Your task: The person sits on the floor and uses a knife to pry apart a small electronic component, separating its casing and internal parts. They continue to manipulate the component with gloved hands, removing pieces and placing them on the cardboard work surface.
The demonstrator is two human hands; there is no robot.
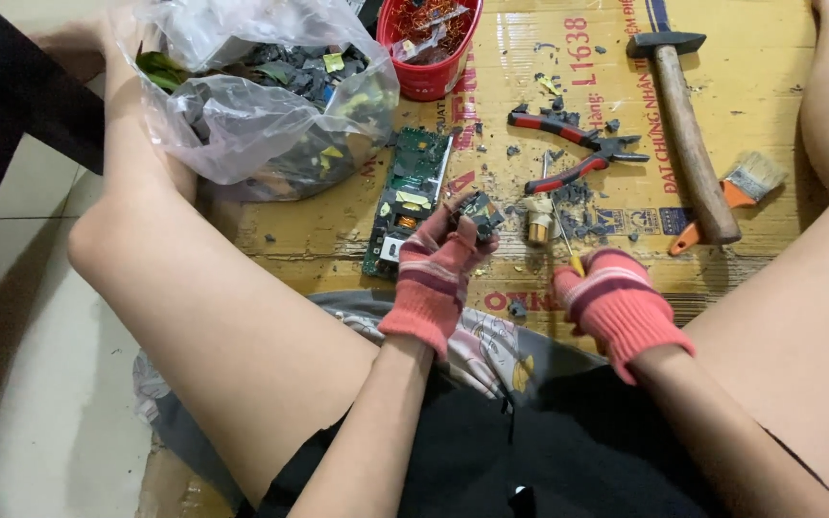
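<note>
So from my feed, looking down from the head camera: the left hand (437, 273) in its pink striped knit glove is curled around a small dark electronic component (475, 211), held up just above the cardboard sheet (357, 221) that covers the floor. The part looks like a chunky blackish block with some greyish metal bits showing on top, kinda scuffed. It's too small for me to make out more than that. The fingers are pinched closed on it, thumb side toward the camera.

The right hand (614, 297), same kind of glove, is closed around a thin screwdriver (560, 230) with a yellowish handle end poking out at the fist. The shaft angles up and away toward a little cream-coloured cylindrical part (537, 219) sitting on the cardboard. I can't tell if the tip actually touches it.

Just left of the held piece lies a green circuit board (405, 197), long side running away from me, with a few parts on it. Beyond that there's a clear plastic bag (251, 96) stuffed with dark scrap and a red plastic basket (429, 53) with coppery wire bits inside. To the right: red-handled pliers (578, 149) lying open, a hammer (688, 134) with a wooden handle, and a small brush (736, 187) with an orange handle. Dark crumbs of debris are scattered all around the pliers.
</note>
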